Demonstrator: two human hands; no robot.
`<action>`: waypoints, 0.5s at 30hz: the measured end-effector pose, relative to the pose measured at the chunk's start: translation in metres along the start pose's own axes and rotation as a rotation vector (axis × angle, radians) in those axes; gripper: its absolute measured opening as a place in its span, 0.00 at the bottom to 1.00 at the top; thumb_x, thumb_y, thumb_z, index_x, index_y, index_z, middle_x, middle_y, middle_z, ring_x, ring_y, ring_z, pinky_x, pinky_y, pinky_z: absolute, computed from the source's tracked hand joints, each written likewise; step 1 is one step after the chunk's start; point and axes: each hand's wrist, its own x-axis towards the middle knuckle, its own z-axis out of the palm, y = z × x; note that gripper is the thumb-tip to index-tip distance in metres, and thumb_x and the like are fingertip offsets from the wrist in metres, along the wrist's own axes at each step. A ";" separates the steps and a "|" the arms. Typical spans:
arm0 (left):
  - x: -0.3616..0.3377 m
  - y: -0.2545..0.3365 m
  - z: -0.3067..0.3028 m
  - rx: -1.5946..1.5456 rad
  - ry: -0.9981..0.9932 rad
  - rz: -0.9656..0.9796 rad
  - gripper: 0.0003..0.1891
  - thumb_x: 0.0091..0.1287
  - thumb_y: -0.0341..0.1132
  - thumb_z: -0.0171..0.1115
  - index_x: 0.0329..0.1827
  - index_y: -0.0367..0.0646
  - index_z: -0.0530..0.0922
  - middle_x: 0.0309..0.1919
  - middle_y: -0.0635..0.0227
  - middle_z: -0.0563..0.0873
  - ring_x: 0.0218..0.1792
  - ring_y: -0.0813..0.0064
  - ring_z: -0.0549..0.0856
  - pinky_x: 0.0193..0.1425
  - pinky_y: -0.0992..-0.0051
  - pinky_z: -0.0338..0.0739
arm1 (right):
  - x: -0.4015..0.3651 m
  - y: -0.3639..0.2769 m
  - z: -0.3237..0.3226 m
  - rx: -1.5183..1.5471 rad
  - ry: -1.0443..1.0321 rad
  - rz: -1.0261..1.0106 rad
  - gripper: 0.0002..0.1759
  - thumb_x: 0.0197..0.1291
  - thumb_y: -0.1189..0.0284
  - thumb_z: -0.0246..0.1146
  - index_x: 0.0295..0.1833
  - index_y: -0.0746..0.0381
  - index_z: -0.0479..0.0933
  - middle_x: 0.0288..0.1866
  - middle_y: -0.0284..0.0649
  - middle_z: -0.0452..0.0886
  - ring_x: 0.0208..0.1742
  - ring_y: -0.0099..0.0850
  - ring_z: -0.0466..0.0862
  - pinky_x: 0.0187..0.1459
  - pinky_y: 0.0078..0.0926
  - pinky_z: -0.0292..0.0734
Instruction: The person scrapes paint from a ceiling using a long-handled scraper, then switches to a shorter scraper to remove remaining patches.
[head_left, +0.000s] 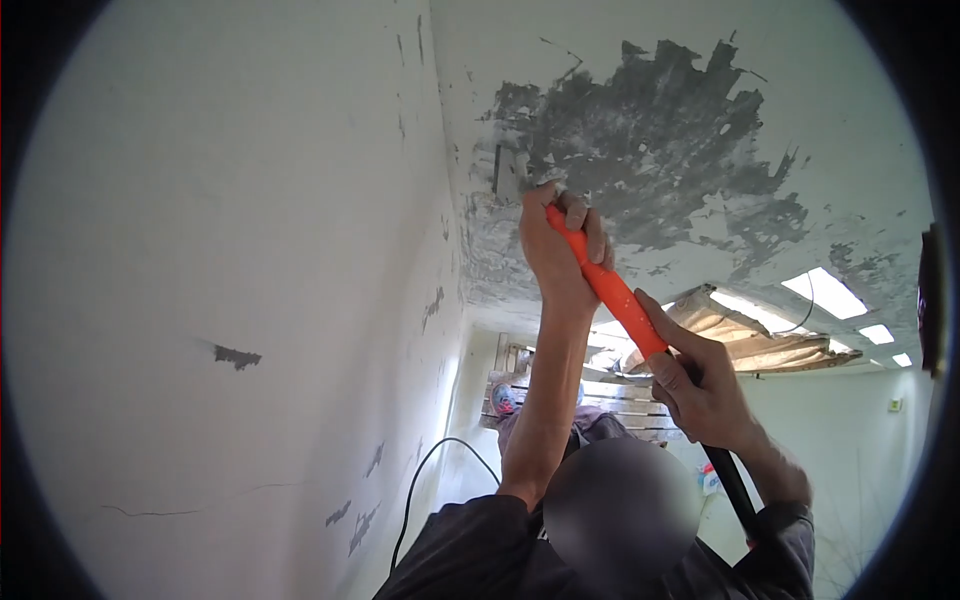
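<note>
Both my hands grip a bright orange handle (625, 315) that slants across the view, speckled with pale flecks. My left hand (558, 245) is closed round its upper end, close to the scraped surface. Lower down, my right hand (700, 385) wraps the bottom of the orange part, and a black shaft (732, 490) runs on below it. The tool looks like a long-handled scraper. A flat pale plate with a dark edge (506, 172) shows just beyond my left hand; whether it joins the handle is hidden. Grey scraped patches (650, 130) spread over the white surface around it.
A white wall (220, 230) with chipped spots and a crack fills the left side. Behind my arms are wooden slats (625, 400), a brown crumpled sheet (750, 335) and bright openings (825, 292). A black cable (412, 495) loops at the lower left.
</note>
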 end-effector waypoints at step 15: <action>0.000 -0.002 -0.005 0.067 0.019 -0.034 0.14 0.71 0.44 0.51 0.26 0.52 0.64 0.17 0.77 0.67 0.08 0.79 0.66 0.09 0.75 0.66 | 0.001 0.002 -0.001 -0.029 0.016 0.029 0.30 0.72 0.77 0.52 0.78 0.63 0.58 0.22 0.25 0.64 0.23 0.14 0.61 0.26 0.16 0.59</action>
